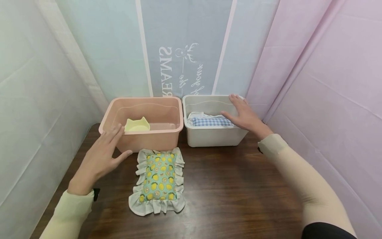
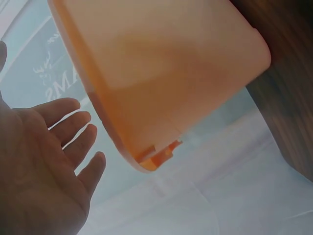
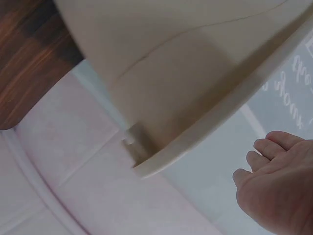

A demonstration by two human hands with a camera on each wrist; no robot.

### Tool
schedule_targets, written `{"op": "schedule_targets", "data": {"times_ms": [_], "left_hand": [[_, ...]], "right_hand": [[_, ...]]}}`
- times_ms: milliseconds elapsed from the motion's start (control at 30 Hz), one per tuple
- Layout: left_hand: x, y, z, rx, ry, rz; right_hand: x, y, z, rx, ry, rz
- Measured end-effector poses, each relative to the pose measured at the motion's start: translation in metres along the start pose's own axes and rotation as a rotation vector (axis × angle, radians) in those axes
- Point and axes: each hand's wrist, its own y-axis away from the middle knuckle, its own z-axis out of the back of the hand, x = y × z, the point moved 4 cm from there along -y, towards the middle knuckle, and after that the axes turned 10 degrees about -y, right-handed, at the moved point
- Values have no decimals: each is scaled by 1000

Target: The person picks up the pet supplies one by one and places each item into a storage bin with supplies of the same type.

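Note:
My left hand [image 1: 101, 154] is held with fingers straight over the front left corner of the pink bin [image 1: 149, 136], apart from its rim in the left wrist view. Inside that bin sits a yellow cat-eared dish [image 1: 137, 124]. On the right, my right hand [image 1: 244, 114] spreads its fingers above the right side of the white bin [image 1: 215, 137], holding nothing. A blue checked cloth item [image 1: 210, 121] with white edging lies in the white bin. In front of the pink bin, a small lemon-print pillow [image 1: 159, 177] with pale ruffles lies flat.
Both bins stand side by side on a dark wooden table [image 1: 232, 186]. Behind them hangs a printed curtain [image 1: 185, 39], with pale fabric walls at the left [image 1: 35, 99] and right [image 1: 334, 109].

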Motion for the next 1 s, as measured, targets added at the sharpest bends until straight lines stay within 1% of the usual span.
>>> {"op": "schedule_targets", "data": {"times_ms": [200,333,500,633,833,900,1000], "left_hand": [[-9,4,-4,-7,4,-42],[-14,7,-6,-14,17,-50],[-22,9,-8,-6,33,-71],[-27,11,-12,-1,40,-105],[-37,11,-11,-40,48,-181],[-41,10,-12,-33,55,-195],[-46,8,-16,2,60,-216]], "right_hand": [[-16,8,4,3,-15,-10],[-25,13,8,4,-24,-8],[-35,18,12,9,-23,-17],[-43,21,12,17,-27,-31],[-53,22,12,19,-27,-41],[-57,22,12,22,-34,-48],[-63,24,12,27,-43,-61]]}}
